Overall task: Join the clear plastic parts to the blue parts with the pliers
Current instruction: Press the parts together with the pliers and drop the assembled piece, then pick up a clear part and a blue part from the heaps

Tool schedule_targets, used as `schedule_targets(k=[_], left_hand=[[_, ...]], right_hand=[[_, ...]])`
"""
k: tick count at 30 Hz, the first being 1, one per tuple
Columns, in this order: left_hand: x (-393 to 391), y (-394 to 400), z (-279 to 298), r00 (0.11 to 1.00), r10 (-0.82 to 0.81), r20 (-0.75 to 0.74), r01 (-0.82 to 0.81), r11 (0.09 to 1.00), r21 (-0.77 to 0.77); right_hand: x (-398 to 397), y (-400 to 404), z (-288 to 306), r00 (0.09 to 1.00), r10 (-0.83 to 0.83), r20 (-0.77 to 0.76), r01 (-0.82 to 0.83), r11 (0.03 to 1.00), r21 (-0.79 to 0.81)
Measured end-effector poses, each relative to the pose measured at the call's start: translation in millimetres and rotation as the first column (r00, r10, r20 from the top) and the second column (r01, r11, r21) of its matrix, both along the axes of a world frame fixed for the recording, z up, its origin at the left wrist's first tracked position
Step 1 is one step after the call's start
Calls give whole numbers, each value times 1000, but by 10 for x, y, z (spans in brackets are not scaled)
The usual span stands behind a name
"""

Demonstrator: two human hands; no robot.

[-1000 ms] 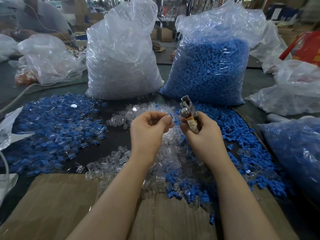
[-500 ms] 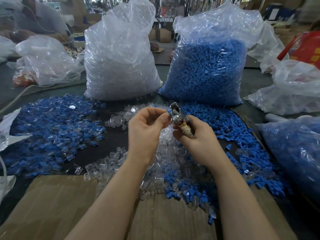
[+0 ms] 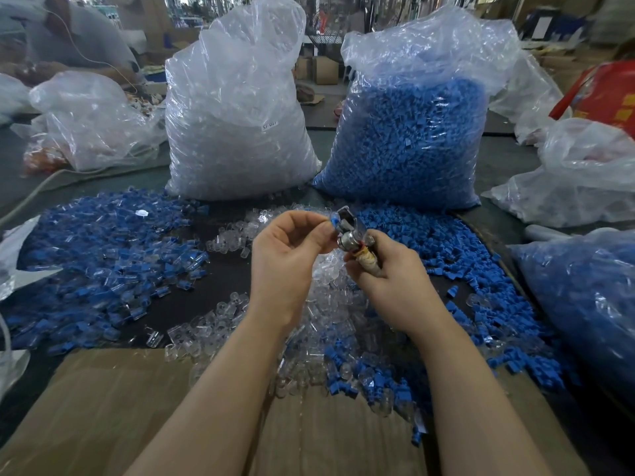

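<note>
Pinched in my left hand (image 3: 287, 259) is a blue part (image 3: 332, 219) fed to the pliers (image 3: 352, 231), which my right hand (image 3: 395, 280) grips by the handle — whether a clear part is on it I cannot tell. Joined pieces (image 3: 103, 262) heap at far left, yet the loose clear parts (image 3: 330, 304), loose blue parts (image 3: 446, 255) and two full bags (image 3: 237, 132) suggest most work remains.

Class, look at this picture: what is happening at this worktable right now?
A person is assembling small plastic parts. The right hand grips the pliers, while the left hand pinches a small blue part at the tool's head. Loose clear parts lie beneath the hands, loose blue parts to the right, and a pile of what look like joined pieces on the left. Two full bags, clear and blue, stand behind.
</note>
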State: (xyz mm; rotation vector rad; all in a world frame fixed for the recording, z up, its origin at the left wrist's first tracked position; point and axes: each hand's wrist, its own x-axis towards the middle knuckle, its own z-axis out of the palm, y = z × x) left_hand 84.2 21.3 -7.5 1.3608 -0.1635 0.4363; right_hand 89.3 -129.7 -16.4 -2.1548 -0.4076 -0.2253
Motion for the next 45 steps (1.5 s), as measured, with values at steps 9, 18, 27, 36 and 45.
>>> schedule_targets(k=[9,18,27,36,45], left_hand=[[2,-11,-4,1000,-1,22,1,1000,-1],[-5,-20,-9,1000,-5,26,5,1000,-1],[-18,-16,-6,1000,-4,-3,4,1000,13],[-2,86,54,972,-48,-230,9,986,-166],[113,915,36,891,0,-454,-427,340,-838]], right_hand=[[3,-13,16,999,44,-5,-44,999,6],[32,-26,-44,1000,18,17,-17,999,-29],[6,1,-37,998,-31,46,35,996,-84],[15,2,-16,990,-112,86,127,971,-204],[84,-108,-74,911,-395,123,413,875,-252]])
